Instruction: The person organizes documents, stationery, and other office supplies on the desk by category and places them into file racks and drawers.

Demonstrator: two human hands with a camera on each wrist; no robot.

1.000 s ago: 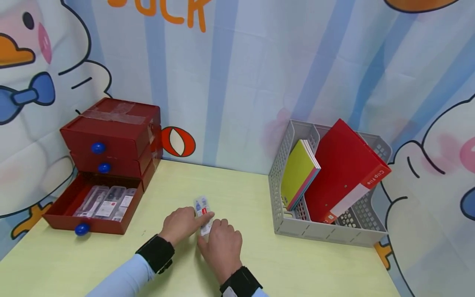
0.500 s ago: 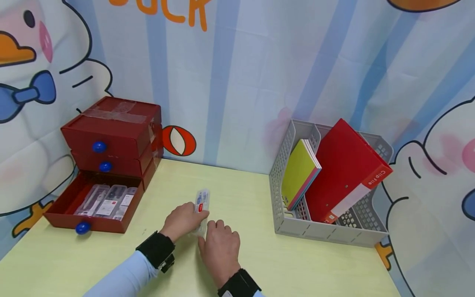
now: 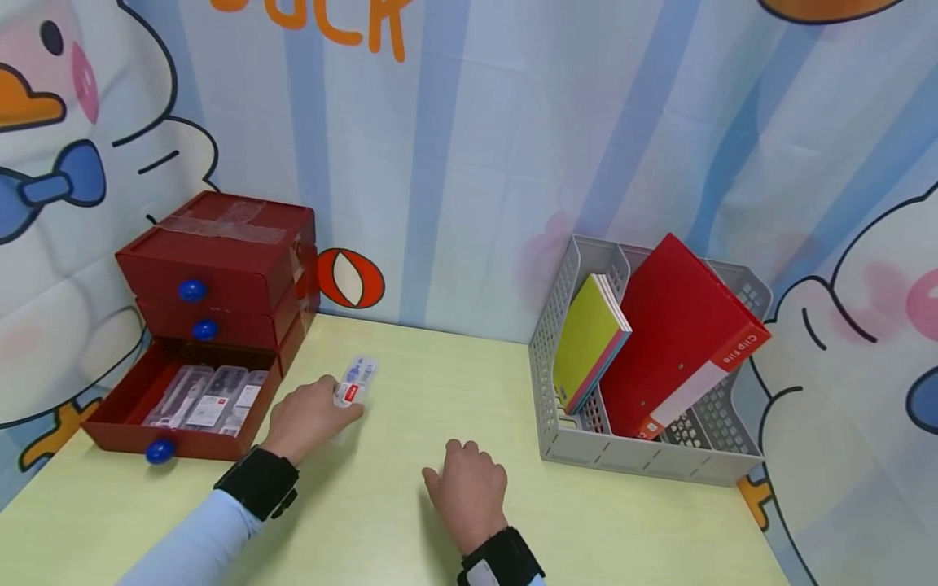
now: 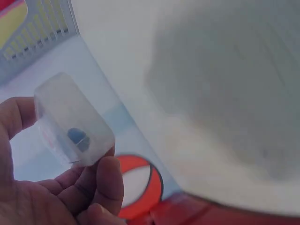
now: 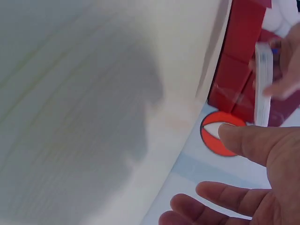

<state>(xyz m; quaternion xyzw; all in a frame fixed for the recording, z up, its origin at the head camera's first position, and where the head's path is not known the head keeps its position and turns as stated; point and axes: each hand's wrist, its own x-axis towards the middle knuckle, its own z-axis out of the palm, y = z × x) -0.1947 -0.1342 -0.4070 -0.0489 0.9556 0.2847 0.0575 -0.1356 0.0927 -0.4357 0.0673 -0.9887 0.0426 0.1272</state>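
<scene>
My left hand point(image 3: 309, 421) pinches a small clear plastic case point(image 3: 357, 381) with a red-and-white label, holding it above the table. In the left wrist view the thumb and fingers grip the sides of the translucent case point(image 4: 72, 119), and a dark bit shows through its end. My right hand point(image 3: 469, 492) hovers over the table to the right, holding nothing; in the right wrist view its thumb point(image 5: 248, 140) and fingers are spread apart. Left of the left hand, a pulled-out drawer point(image 3: 172, 442) holds several similar clear cases point(image 3: 214, 400) lying side by side.
The open drawer belongs to a dark red cabinet point(image 3: 220, 264) with blue knobs. At the right, a grey plastic file rack point(image 3: 648, 465) holds a red clip file point(image 3: 674, 342) and a yellow-green booklet point(image 3: 586, 346). A cartoon-printed curtain point(image 3: 469, 163) hangs behind the table.
The left hand has carried the clear case up and left, toward the drawer. The right hand has come away from the case and moved slightly right and down.
</scene>
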